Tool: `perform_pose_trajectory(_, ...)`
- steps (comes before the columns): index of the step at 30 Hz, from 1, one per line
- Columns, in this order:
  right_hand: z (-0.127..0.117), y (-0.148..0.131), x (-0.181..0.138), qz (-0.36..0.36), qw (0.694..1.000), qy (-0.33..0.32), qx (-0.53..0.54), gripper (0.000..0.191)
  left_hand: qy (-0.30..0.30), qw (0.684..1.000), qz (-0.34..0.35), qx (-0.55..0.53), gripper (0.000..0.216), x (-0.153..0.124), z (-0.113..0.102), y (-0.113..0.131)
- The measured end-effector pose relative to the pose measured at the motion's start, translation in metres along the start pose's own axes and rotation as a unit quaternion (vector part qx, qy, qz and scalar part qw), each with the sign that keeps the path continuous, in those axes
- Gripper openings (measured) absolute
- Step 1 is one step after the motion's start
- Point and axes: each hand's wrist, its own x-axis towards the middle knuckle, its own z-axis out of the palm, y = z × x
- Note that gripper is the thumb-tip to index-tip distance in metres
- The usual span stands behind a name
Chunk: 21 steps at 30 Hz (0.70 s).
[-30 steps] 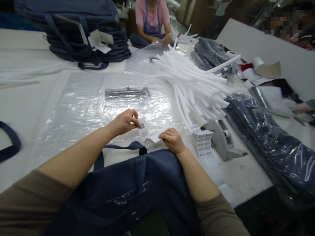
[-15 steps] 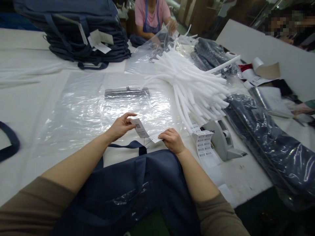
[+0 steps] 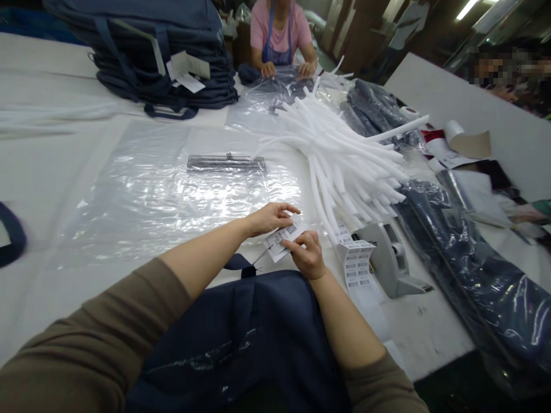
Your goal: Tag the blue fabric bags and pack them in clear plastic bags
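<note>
**Both hands pinching the hang tags on the navy bag**

Head view only.

- Left hand: fingers closed on the upper edge of the white hang tags. Thumb and forefinger pinch the paper.
- Right hand: fingertips pinched on the lower right edge of the same tags. Not flat, not released.
- The tags sit between the two hands, touching both, just above the top hem of the navy bag. A thin string runs from the tags down to the bag strap. The bag lies on the near table edge, under both forearms.
- Just right of the right hand: barcode label strip hanging off a grey label dispenser. Near, not touching.
- Beyond the hands: clear plastic bag spread flat on the white table, with a wire hanger on it. Bundle of white foam tubes to the right of that.
- Far end: stack of folded navy bags; another person handling plastic.

Risks, my read:
- The string is thin and looks taut. Pulling the hands apart could tear a tag at its hole or snap the string.
- Several tags overlap in the pinch, so one could slip or get mistaken for another.
- The plastic is slick; a forearm sweep could drag it and the hanger.
</note>
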Motion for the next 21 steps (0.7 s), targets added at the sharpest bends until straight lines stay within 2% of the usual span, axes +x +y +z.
perform_pose_trajectory(2, -0.003, -0.002, 0.002, -0.002, 0.999, 0.046, -0.01, 0.02, 0.005, 1.0, 0.001, 0.03, 0.039, 0.0, 0.003, 0.001)
perform_pose_trajectory(4, -0.008, -0.001, 0.008, -0.022, 0.999, 0.047, -0.007, 0.017, 0.045, 0.996, 0.011, 0.073, 0.036, -0.009, -0.001, 0.008)
perform_pose_trajectory(5, -0.011, 0.001, 0.013, -0.03, 0.999, 0.018, 0.002, 0.018, 0.079, 0.992, 0.02, 0.093, 0.032, -0.019, -0.004, 0.014)
perform_pose_trajectory(7, -0.017, 0.009, 0.023, -0.016, 0.994, -0.089, 0.054, 0.021, 0.137, 0.977, 0.034, 0.162, 0.021, -0.049, -0.011, 0.028)
perform_pose_trajectory(9, -0.021, 0.021, 0.034, 0.065, 0.965, -0.212, 0.143, 0.022, 0.128, 0.952, 0.007, 0.277, 0.026, -0.091, -0.018, 0.037)
perform_pose_trajectory(11, -0.019, 0.033, 0.043, 0.172, 0.9, -0.32, 0.239, 0.035, 0.059, 0.914, -0.077, 0.394, 0.037, -0.134, -0.021, 0.034)
perform_pose_trajectory(13, -0.01, 0.042, 0.047, 0.258, 0.815, -0.41, 0.317, 0.043, 0.016, 0.878, -0.161, 0.451, 0.041, -0.165, -0.022, 0.016)
perform_pose_trajectory(16, 0.009, 0.049, 0.045, 0.339, 0.671, -0.512, 0.416, 0.036, -0.041, 0.864, -0.237, 0.441, 0.064, -0.182, -0.02, -0.017)
perform_pose_trajectory(17, 0.015, 0.05, 0.043, 0.355, 0.634, -0.529, 0.438, 0.035, -0.059, 0.867, -0.248, 0.427, 0.064, -0.182, -0.018, -0.023)
perform_pose_trajectory(19, 0.025, 0.05, 0.038, 0.373, 0.595, -0.539, 0.466, 0.038, -0.07, 0.878, -0.248, 0.403, 0.048, -0.184, -0.013, -0.02)
perform_pose_trajectory(21, 0.03, 0.046, 0.032, 0.377, 0.58, -0.536, 0.484, 0.039, -0.065, 0.891, -0.224, 0.389, 0.028, -0.197, -0.003, -0.004)
